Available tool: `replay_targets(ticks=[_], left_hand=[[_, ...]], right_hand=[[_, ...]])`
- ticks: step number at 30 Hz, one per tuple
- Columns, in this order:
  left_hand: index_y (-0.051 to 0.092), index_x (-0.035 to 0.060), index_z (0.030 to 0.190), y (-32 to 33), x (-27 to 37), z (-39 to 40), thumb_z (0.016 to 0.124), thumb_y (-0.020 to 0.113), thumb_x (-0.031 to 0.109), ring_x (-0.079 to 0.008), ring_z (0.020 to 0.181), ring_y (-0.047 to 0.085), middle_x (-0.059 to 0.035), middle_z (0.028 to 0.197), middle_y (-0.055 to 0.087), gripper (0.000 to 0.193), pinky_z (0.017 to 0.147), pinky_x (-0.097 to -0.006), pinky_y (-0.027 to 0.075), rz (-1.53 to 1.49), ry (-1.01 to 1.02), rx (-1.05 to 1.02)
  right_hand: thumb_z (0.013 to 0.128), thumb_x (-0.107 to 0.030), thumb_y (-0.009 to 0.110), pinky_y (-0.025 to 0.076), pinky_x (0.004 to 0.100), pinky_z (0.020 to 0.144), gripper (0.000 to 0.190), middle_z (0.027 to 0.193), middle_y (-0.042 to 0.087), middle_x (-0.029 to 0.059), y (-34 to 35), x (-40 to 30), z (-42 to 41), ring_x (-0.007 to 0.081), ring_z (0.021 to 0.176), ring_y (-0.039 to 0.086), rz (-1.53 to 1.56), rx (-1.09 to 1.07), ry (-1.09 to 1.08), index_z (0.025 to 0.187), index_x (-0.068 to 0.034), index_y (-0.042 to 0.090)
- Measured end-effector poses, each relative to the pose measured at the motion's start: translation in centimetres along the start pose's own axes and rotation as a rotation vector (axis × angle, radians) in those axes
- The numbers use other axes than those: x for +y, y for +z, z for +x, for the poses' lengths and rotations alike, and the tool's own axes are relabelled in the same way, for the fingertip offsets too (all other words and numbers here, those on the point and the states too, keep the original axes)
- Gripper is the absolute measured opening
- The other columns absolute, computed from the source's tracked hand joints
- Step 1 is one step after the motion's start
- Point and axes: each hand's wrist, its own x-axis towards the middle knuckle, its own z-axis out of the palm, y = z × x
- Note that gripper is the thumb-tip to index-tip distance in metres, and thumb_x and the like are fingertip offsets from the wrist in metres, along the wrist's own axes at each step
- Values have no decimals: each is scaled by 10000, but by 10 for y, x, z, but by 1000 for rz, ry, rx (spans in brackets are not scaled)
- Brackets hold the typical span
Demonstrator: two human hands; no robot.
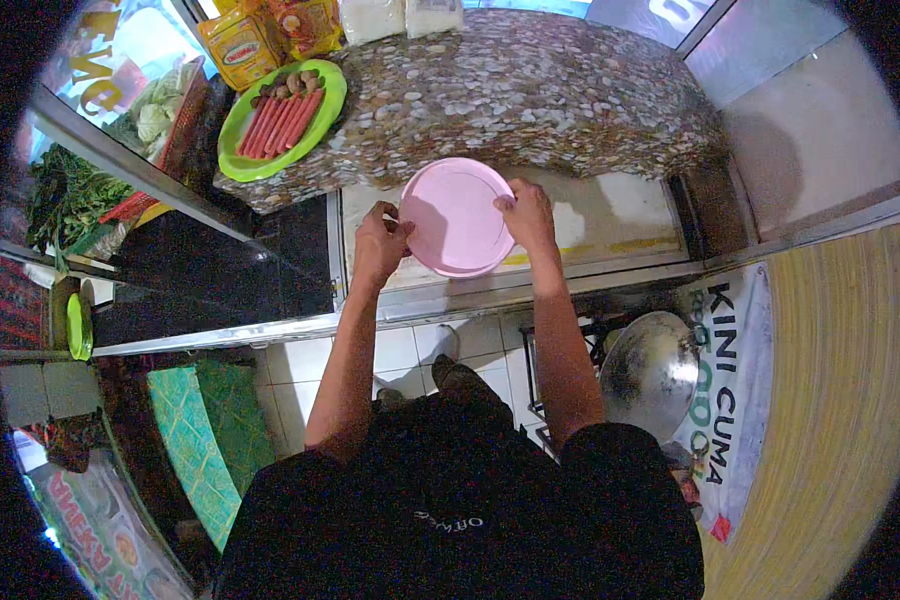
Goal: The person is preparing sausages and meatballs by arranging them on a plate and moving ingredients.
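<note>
Between my two hands is a round pink plastic plate or lid, tilted so that its flat face shows. My left hand pinches its left rim with thumb and fingers. On the opposite side, my right hand grips the right rim, the thumb lying over the edge. Below the pink disc is a pale, stained board or countertop. Beyond it, a pebble-patterned surface carries a lime-green plate with a row of red sausages and several brown balls, probably meatballs.
Yellow packets and white packs stand at the back. Leafy greens and a red basket are behind a metal-framed pane at left. A metal wok hangs or stands low right, beside a printed banner.
</note>
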Motion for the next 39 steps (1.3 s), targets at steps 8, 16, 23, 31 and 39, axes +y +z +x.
replay_targets(ticks=[8,16,23,31,39], left_hand=[[504,-28,1006,0,17,-3,836,654,15,-208,624,658,-174,779,646,231,502,-323,559,-41,-42,15],[491,-11,1005,-5,21,-13,841,647,11,-213,680,667,-166,790,642,228,511,-324,569,-24,64,3],[507,9,985,-4,14,-10,807,677,6,-206,631,666,-147,753,654,246,493,-342,522,-118,164,2],[546,-4,919,-21,34,-41,757,734,14,-206,652,671,-146,741,663,249,529,-322,516,25,290,28],[559,42,934,-42,2,-80,802,734,126,-191,699,595,-46,801,610,234,646,-303,485,-256,306,51]], right_hand=[[766,-109,717,497,430,788,253,925,679,212,-12,-6,-3,358,884,658,180,-33,122,984,2,653],[785,-112,709,494,401,770,292,942,666,194,-4,-9,-21,324,875,644,166,165,19,1028,15,609],[768,-90,728,494,362,712,297,897,667,167,-12,-15,-35,255,798,642,26,418,-80,1004,30,596],[770,-98,738,496,355,686,301,825,686,148,-39,-38,-59,250,741,661,-9,400,-22,1010,15,595],[802,-67,730,470,289,688,205,778,615,60,-53,-73,-131,146,707,569,225,384,0,920,13,583]])
